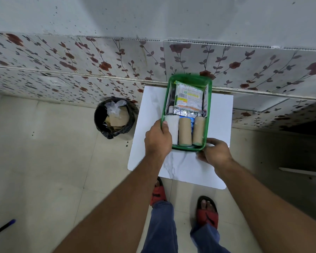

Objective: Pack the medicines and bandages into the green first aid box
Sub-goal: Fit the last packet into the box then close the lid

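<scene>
Green first aid box [209,114] sits at frame centre on the white table [179,167], lid off or not visible. Inside: three bandage rolls [185,131] along the near end, packets [189,96] and a foil strip behind. Left hand [158,137] clamps the box's left rim, thumb over the edge. Right hand [214,152] pinches the near right corner. Packing appears essentially complete; closing remains.

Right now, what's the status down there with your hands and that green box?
Left hand grip on green box near-left corner, thumb on white roll. Right hand at near-right corner. Box packed, open. Nothing in the way.
</scene>
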